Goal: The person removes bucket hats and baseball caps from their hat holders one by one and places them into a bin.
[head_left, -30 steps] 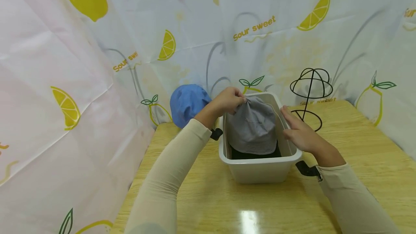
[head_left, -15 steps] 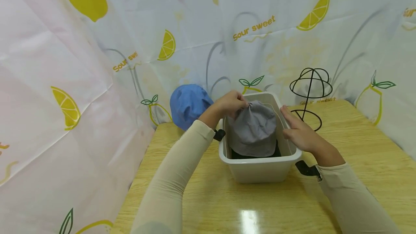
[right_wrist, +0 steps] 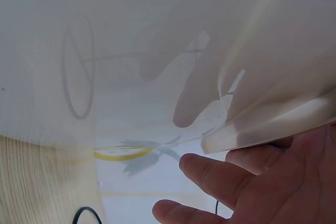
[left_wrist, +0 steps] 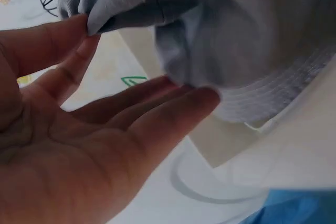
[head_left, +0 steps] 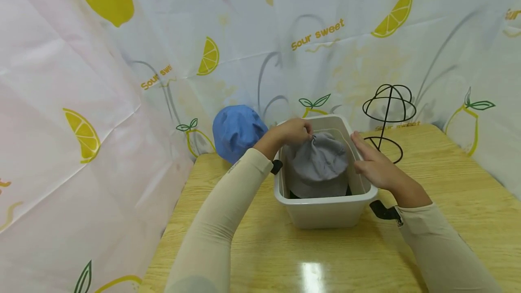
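A light grey plastic bin (head_left: 325, 214) stands on the table with a grey cap (head_left: 321, 162) inside its opening. The cap's crown is bunched up where my left hand (head_left: 290, 132) pinches it between thumb and forefinger. In the left wrist view, the other fingers of the left hand (left_wrist: 105, 129) reach out under the cap (left_wrist: 236, 35), near its stitched brim. My right hand (head_left: 378, 166) holds the bin's right rim, thumb over the inner edge. The right wrist view shows the right hand's fingers (right_wrist: 215, 179) fairly straight outside the wall. Something dark lies beneath the cap, mostly covered.
A blue cap (head_left: 238, 132) sits at the back left, partly behind my left wrist. Right of the bin stands a black wire hat stand (head_left: 386, 116). Behind the wooden table (head_left: 260, 257) hangs a lemon-print cloth (head_left: 244, 21).
My left hand has moved slightly right and down with the cap's crown. The cap sits lower in the bin, its brim nearer the front wall. The right hand stays put.
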Demonstrator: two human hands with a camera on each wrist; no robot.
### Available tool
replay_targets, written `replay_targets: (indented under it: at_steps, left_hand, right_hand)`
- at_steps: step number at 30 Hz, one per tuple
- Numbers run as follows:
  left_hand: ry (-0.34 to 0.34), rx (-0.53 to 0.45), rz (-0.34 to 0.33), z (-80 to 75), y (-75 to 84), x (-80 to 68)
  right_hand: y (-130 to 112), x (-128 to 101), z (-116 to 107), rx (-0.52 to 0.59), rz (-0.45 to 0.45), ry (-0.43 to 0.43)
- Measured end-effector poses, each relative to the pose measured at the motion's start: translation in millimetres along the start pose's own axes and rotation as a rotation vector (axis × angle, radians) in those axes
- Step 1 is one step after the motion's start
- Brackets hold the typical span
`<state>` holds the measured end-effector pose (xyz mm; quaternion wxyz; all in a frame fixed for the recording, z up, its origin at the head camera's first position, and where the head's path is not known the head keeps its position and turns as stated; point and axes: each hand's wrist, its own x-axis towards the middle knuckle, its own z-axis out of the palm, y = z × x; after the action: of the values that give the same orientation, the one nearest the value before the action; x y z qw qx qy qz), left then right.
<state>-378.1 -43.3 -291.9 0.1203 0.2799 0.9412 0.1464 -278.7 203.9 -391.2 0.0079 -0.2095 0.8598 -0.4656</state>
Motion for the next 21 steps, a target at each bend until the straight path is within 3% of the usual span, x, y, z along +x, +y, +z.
replay_targets:
  at_steps: [3,11,21]
  left_hand:
    - [-0.043,-0.047,-0.006,2.2,-2.5,2.4]
    - [-0.087,-0.268,-0.125,3.3,-2.8,7.2]
    - [-0.105,-0.269,-0.15,8.6,-6.4,16.6]
  right_hand:
    - [0.0,-0.3,0.0,-0.001,0.0,0.002]
    - [0.4,0.6,-0.4,0.0,-0.002,0.008]
    - [1.1,0.6,-0.3,-0.011,0.003,0.006]
